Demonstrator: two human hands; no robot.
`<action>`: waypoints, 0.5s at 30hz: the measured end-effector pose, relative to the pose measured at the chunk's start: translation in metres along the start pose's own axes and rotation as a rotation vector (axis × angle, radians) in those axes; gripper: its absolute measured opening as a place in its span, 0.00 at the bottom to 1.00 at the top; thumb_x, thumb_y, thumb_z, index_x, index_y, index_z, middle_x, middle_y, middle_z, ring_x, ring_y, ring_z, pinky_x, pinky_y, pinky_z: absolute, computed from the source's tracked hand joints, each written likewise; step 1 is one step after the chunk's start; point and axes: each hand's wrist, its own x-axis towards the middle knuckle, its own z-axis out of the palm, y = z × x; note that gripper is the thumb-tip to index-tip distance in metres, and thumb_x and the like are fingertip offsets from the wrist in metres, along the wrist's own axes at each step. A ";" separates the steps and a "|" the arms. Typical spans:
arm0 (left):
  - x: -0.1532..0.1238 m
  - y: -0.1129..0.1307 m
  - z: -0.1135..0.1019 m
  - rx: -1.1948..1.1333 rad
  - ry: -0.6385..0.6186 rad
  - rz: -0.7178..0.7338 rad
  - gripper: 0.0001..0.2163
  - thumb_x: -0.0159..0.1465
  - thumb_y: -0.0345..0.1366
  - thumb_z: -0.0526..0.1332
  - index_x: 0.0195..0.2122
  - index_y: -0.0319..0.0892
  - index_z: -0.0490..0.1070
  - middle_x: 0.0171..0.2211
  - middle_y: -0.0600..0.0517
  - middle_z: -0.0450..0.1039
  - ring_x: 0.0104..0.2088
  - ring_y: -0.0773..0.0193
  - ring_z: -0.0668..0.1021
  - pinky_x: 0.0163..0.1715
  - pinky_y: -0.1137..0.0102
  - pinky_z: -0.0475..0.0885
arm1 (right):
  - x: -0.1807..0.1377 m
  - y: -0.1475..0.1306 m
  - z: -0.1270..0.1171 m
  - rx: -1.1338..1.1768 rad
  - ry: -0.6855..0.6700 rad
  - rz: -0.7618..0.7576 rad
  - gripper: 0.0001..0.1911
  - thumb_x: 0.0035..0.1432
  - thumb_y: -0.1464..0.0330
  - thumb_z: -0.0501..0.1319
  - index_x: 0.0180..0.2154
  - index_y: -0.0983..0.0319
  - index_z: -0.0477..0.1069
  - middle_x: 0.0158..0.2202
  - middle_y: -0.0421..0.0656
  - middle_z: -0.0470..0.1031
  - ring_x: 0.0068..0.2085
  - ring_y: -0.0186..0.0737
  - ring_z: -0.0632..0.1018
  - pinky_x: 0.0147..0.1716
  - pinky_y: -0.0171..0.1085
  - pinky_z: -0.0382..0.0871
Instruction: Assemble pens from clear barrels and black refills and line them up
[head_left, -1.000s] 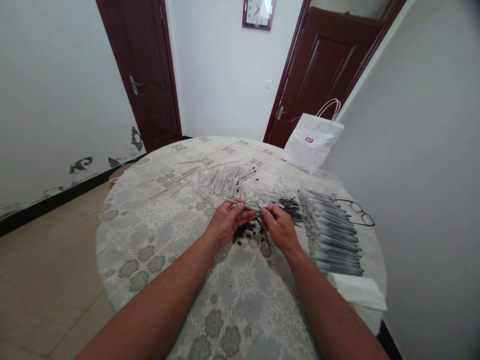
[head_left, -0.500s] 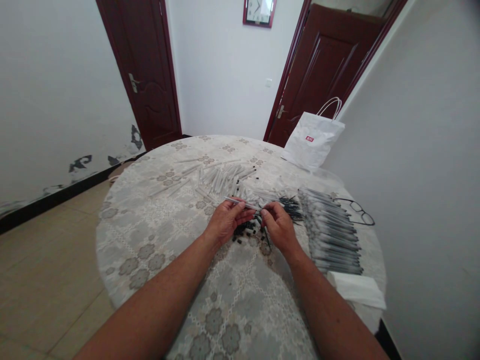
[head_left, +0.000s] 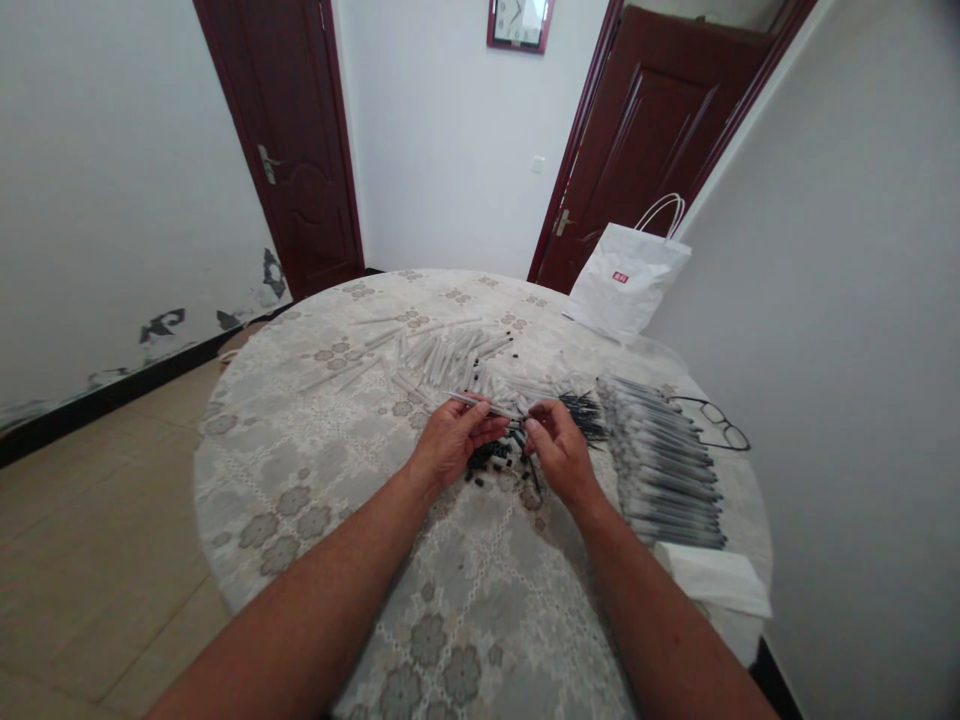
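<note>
Head camera shows a slim pale tube point(head_left: 501, 410) up between both hands, over the patterned tablecloth point(head_left: 247, 450) and near a scatter of small black pieces point(head_left: 489, 461). Left hand point(head_left: 450, 440) has it pinched between thumb and fingers, one end poking out to the left. Right hand point(head_left: 559, 445) has its thumb and fingertips bunched at the other end, but honestly can't tell if they're clamped on the tube or on some tiny bit there, way too small to make out.

Handling-wise, I'd guess it's super light and fairly stiff, probably smooth plastic, so kinda slippery and keen to roll. Might bend or crack if you crank on it, imo. Best hold is probably mid-length, thumb against fingers, ends left free. The loose pale tubes point(head_left: 442, 358) piled just beyond look like the same stuff.
</note>
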 end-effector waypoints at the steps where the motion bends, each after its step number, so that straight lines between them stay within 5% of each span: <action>1: 0.000 0.000 0.000 0.000 -0.006 -0.002 0.14 0.59 0.37 0.70 0.42 0.40 0.69 0.36 0.49 0.79 0.37 0.58 0.84 0.44 0.59 0.78 | 0.000 -0.001 -0.001 -0.020 -0.008 -0.007 0.11 0.63 0.57 0.58 0.41 0.57 0.68 0.29 0.38 0.75 0.27 0.38 0.75 0.31 0.36 0.67; 9: -0.002 0.001 0.003 0.015 -0.019 -0.028 0.14 0.58 0.37 0.71 0.41 0.39 0.70 0.34 0.47 0.80 0.35 0.58 0.84 0.43 0.60 0.79 | 0.000 0.003 0.006 0.002 -0.058 0.062 0.25 0.67 0.50 0.49 0.26 0.58 0.68 0.21 0.40 0.71 0.23 0.38 0.70 0.26 0.37 0.63; 15: -0.001 0.001 0.002 0.003 0.005 0.003 0.14 0.58 0.37 0.71 0.41 0.39 0.70 0.35 0.48 0.79 0.36 0.58 0.84 0.44 0.59 0.78 | 0.000 0.004 0.003 0.096 0.031 0.070 0.18 0.64 0.51 0.54 0.37 0.58 0.70 0.27 0.40 0.74 0.26 0.39 0.72 0.27 0.37 0.65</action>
